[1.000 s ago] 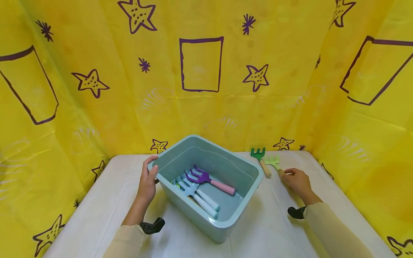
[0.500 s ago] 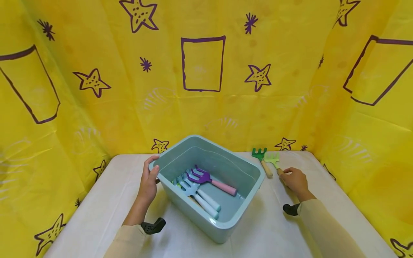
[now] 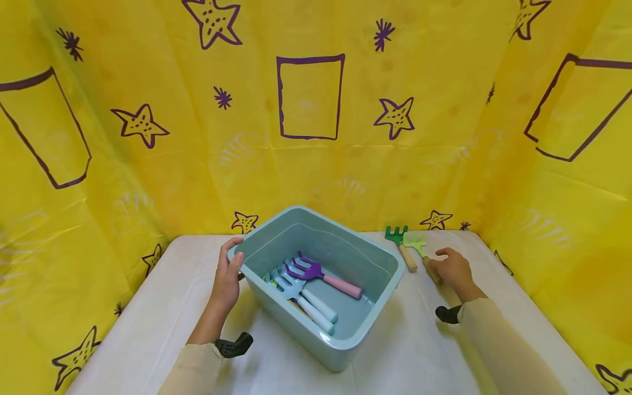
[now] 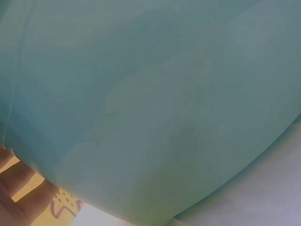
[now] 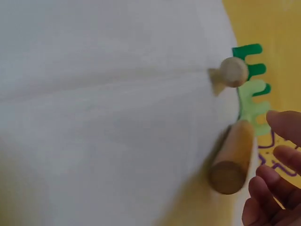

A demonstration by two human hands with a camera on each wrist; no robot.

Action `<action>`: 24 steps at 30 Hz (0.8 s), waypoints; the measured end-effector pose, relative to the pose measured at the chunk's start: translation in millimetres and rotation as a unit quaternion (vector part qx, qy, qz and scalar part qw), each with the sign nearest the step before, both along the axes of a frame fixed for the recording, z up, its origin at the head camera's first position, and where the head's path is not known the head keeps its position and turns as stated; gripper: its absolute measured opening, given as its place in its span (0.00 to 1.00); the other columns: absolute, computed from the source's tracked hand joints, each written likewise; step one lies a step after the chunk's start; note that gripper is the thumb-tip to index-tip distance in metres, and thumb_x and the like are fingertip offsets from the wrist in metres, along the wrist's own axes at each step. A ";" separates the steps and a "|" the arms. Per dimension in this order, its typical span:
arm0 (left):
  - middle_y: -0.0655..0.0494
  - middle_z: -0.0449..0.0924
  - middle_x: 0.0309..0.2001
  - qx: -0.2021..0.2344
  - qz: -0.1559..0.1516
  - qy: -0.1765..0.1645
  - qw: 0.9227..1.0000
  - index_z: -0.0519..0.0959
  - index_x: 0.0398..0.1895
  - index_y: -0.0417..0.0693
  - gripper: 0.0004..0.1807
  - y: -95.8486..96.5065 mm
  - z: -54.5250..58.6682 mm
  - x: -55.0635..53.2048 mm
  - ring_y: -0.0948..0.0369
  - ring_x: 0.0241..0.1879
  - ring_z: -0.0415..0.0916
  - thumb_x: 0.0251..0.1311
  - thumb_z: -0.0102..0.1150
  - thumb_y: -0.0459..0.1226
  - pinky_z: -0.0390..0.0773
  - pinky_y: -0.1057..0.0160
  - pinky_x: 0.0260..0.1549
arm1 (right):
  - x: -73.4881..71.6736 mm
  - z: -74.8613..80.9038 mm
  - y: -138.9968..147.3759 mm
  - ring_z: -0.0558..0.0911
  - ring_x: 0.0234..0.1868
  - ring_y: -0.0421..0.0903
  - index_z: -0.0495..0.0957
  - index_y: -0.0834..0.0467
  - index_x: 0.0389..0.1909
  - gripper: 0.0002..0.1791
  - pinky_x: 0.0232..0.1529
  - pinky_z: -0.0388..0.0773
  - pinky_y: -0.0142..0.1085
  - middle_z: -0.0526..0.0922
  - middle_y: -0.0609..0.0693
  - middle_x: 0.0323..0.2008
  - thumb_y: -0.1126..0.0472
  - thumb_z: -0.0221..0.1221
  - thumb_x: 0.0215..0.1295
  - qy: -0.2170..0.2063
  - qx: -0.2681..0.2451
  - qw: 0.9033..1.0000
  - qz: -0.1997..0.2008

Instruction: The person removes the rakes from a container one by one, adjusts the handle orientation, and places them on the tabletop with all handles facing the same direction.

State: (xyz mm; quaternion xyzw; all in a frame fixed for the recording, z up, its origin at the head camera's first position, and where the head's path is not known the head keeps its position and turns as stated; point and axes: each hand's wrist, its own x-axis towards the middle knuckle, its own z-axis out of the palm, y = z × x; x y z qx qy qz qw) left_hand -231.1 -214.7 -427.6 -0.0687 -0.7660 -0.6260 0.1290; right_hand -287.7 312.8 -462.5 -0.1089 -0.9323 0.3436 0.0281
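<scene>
My left hand (image 3: 227,278) grips the rim of a pale blue-green plastic bin (image 3: 300,332) at its left corner; in the left wrist view its fingers (image 4: 34,200) show past the bin's edge. Inside the bin lie a purple hand rake (image 3: 340,286) with a pink handle and light blue hand rakes (image 3: 291,286) with white handles. My right hand (image 3: 454,273) is beside the wooden handle of a light green hand rake (image 3: 432,270) lying on the table. In the right wrist view, the fingers are loosely bent, apart from that handle (image 5: 233,157).
A dark green hand rake (image 3: 407,259) with a wooden handle lies just left of the light green one, near the table's back edge. White cloth covers the table (image 3: 410,340). Yellow curtains (image 3: 306,175) with purple drawings hang behind and at both sides.
My right hand has let go of the light green rake's handle, its fingers spreading and lifting off. The left hand and the bin have stayed in place.
</scene>
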 end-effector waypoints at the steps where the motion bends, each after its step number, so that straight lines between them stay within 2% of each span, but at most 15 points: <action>1: 0.54 0.56 0.70 0.000 0.000 0.000 1.000 0.53 0.71 0.63 0.26 -0.2 -0.1 0.0 0.44 0.64 0.60 0.73 0.39 0.53 0.63 0.34 0.58 | -0.7 3.6 -0.3 0.75 0.45 0.63 0.68 0.69 0.58 0.30 0.45 0.73 0.53 0.75 0.71 0.49 0.51 0.59 0.65 0.001 -0.002 1.000 0.001; 7: 0.54 0.57 0.69 -0.005 0.005 0.002 1.000 0.54 0.70 0.63 0.26 -0.9 -1.2 -0.8 0.45 0.64 0.60 0.73 0.39 0.53 0.63 0.33 0.57 | -8.7 33.2 -11.1 0.75 0.45 0.64 0.66 0.68 0.61 0.30 0.43 0.75 0.52 0.74 0.71 0.50 0.51 0.58 0.67 0.023 -0.002 1.000 0.011; 17: 0.52 0.57 0.69 -0.004 0.000 0.002 1.000 0.53 0.70 0.62 0.26 -1.1 -1.9 -1.3 0.44 0.64 0.60 0.73 0.39 0.53 0.62 0.32 0.57 | -23.1 93.9 -39.0 0.75 0.44 0.62 0.66 0.67 0.63 0.30 0.42 0.76 0.50 0.72 0.69 0.51 0.51 0.57 0.69 0.079 -0.017 0.995 0.053; 24: 0.51 0.57 0.69 -0.004 0.003 0.001 1.000 0.54 0.70 0.60 0.25 -1.6 -2.0 -1.8 0.43 0.64 0.60 0.73 0.38 0.52 0.62 0.32 0.57 | -32.3 131.3 -69.2 0.75 0.39 0.57 0.68 0.64 0.62 0.27 0.39 0.77 0.43 0.74 0.63 0.47 0.51 0.57 0.70 0.110 -0.047 0.991 0.060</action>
